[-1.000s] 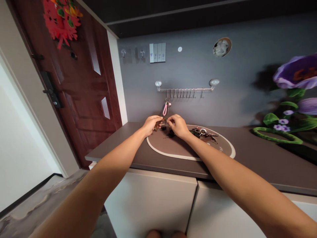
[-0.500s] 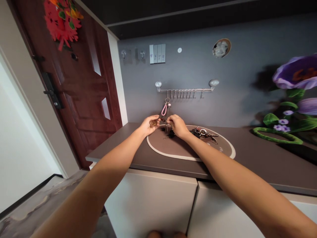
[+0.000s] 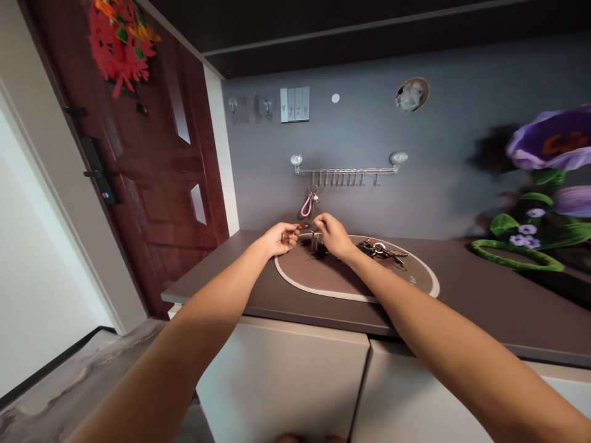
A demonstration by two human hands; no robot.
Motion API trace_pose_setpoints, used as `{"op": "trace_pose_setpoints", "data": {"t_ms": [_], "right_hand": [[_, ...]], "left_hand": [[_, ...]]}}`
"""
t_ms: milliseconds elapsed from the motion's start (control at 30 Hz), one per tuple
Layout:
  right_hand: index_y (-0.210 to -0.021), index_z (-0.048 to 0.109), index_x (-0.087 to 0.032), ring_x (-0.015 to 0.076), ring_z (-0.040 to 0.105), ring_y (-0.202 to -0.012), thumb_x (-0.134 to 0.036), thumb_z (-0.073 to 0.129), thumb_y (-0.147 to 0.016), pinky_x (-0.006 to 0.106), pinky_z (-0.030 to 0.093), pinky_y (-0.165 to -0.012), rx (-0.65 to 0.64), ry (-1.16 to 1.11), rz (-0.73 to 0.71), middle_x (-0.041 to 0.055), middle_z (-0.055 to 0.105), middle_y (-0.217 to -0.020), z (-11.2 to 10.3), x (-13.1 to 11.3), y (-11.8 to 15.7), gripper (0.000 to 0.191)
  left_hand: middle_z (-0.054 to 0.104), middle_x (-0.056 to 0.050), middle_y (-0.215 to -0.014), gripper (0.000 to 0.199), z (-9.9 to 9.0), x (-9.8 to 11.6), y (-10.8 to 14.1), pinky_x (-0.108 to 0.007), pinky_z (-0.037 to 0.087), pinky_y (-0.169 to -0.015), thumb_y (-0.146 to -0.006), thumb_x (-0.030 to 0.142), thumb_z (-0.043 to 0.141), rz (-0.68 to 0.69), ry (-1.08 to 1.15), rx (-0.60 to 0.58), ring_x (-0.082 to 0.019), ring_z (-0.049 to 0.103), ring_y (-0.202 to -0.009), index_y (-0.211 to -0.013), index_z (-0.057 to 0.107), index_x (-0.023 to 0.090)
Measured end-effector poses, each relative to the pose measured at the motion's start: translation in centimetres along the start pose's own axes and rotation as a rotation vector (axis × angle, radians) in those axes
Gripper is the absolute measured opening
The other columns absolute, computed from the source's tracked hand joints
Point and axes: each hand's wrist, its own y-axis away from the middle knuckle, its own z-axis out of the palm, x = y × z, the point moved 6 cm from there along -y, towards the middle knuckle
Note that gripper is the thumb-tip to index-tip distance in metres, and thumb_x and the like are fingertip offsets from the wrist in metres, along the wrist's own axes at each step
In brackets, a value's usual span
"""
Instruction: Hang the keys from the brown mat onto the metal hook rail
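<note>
Above the left end of an oval brown mat [image 3: 323, 288], my left hand [image 3: 279, 239] is closed on a small reddish-brown key fob [image 3: 302, 226], its thumb and fingers pinching it. Close to its right, my right hand [image 3: 333, 235] pinches a bunch of keys [image 3: 315, 237] that dangles below the fingertips. Whether the fob and the keys are linked I cannot make out. Dark items under the hands are partly hidden. More keys [image 3: 381, 249] on rings lie on the mat, right of my right hand.
A clear hook rail [image 3: 346, 171] is fixed to the grey wall, with a pink strap keyring [image 3: 307, 205] on its left end. Purple artificial flowers [image 3: 549, 141] with a green base stand at the right. A dark red door [image 3: 157, 184] is on the left, a dark shelf [image 3: 369, 31] overhead.
My hands have moved slightly apart, and the fob now shows more clearly at my left fingertips. The keys hang more visibly under my right fingers. The view has tilted slightly upward.
</note>
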Motion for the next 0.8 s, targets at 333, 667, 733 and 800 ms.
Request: {"op": "trace_pose_setpoints", "data": {"t_ms": [333, 667, 733, 800], "right_hand": [[-0.083, 0.054, -0.015, 0.0119, 0.051, -0.068, -0.031, 0.042, -0.079, 0.024, 0.04, -0.068, 0.094, -0.215, 0.076, 0.0028, 0.058, -0.076, -1.0, 0.6, 0.1, 0.021], [-0.078, 0.058, -0.015, 0.012, 0.052, -0.066, -0.034, 0.05, -0.074, 0.024, 0.04, -0.064, 0.113, -0.269, 0.09, 0.0024, 0.061, -0.074, -0.9, 0.6, 0.0, 0.021], [-0.078, 0.059, -0.015, 0.0118, 0.051, -0.064, -0.035, 0.051, -0.073, 0.024, 0.039, -0.063, 0.117, -0.266, 0.101, 0.0022, 0.06, -0.073, -1.0, 0.6, 0.1, 0.022], [-0.078, 0.058, -0.015, 0.0117, 0.051, -0.064, -0.036, 0.052, -0.072, 0.024, 0.039, -0.063, 0.117, -0.274, 0.116, 0.002, 0.06, -0.072, -1.0, 0.6, 0.2, 0.023]], "left_hand": [[0.063, -0.007, -0.068, 0.011, 0.6, -0.3, -0.4, -0.026, 0.051, -0.055, -0.072, 0.008, 0.052, 0.159, -0.318, -0.029, -0.015, 0.062, -0.059, -0.081, 0.056, 0.011], [0.061, -0.002, -0.068, 0.034, 2.0, 0.2, 0.0, -0.02, 0.042, -0.056, -0.061, 0.036, 0.069, 0.405, -0.47, -0.123, -0.007, 0.054, -0.057, -0.083, 0.062, 0.011], [0.06, -0.001, -0.064, 0.036, 2.1, 0.2, 0.1, -0.021, 0.04, -0.055, -0.057, 0.036, 0.071, 0.424, -0.522, -0.106, -0.007, 0.052, -0.054, -0.081, 0.063, 0.011], [0.06, -0.001, -0.063, 0.035, 2.1, 0.2, 0.1, -0.021, 0.039, -0.054, -0.057, 0.036, 0.071, 0.449, -0.536, -0.094, -0.007, 0.051, -0.053, -0.079, 0.063, 0.01]]}}
